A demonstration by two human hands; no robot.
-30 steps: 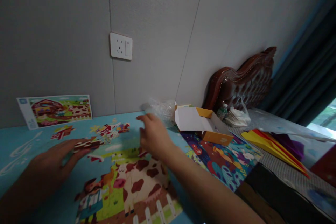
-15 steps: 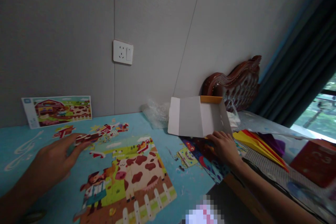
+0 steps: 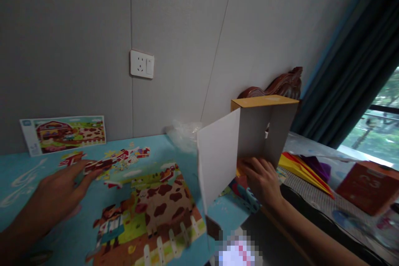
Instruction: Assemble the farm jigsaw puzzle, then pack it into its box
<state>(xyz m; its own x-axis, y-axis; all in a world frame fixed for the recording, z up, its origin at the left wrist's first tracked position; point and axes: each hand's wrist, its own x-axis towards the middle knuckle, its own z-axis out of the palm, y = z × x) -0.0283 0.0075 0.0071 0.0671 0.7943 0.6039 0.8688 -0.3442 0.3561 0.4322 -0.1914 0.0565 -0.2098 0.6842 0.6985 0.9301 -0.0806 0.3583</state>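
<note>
One box (image 3: 254,133) tipped up, right; your right hand (image 3: 263,178) clasps it. Left hand (image 3: 64,187) pinches puzzle pieces (image 3: 98,165), count unclear.

The grey panelled wall (image 3: 174,20) carries a white socket plate (image 3: 142,64); a carved headboard (image 3: 288,83), dark curtain (image 3: 349,70) and daylit window (image 3: 372,129) occupy the right side.

A room in a home, probably a bedroom, can be recognised here. This is suggested by the carved wooden headboard (image 3: 288,84), of which only the upper part is seen. Beside the window (image 3: 382,118), a long dark curtain (image 3: 346,77) is hung. In the grey wall (image 3: 177,41) a household socket (image 3: 141,64) is fitted, and a cartoon puzzle (image 3: 165,205) is laid out below.
</note>
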